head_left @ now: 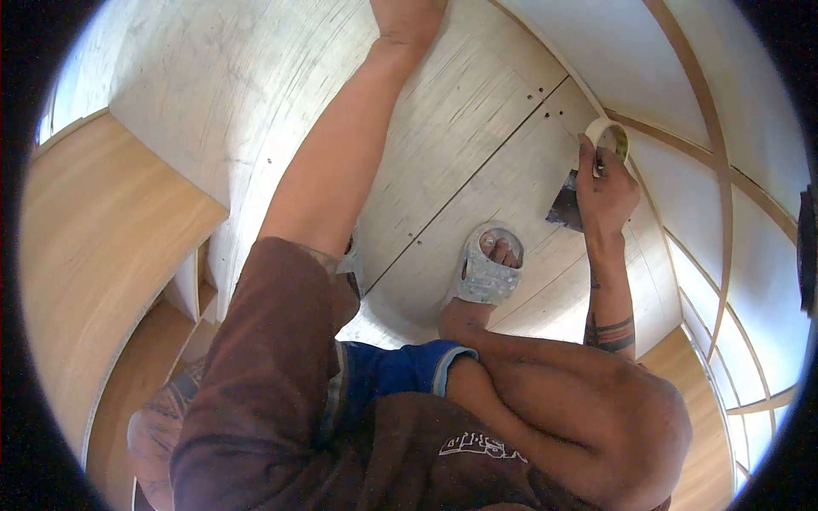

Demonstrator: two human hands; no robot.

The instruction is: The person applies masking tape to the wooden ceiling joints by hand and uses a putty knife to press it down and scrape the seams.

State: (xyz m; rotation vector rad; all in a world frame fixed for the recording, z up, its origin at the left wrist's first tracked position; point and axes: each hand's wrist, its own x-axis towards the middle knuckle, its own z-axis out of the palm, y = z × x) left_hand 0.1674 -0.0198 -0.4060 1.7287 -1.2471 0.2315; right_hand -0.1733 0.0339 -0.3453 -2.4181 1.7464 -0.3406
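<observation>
My right hand is closed around a roll of cream-coloured tape, its fingers at the near side of the ring. A dark, flat, square-edged piece like a scraper blade sticks out to the left from under the same hand. Stretched far forward, my left arm reaches to the top edge of the view. Only the base of my left hand shows there, against the pale wooden boards; its fingers are cut off by the frame.
My foot in a spattered grey sandal rests on the boards, near a dark seam with screw holes. At right stands a white panelled wall with wooden strips. Light wooden cabinetry lies at left, with an open compartment below.
</observation>
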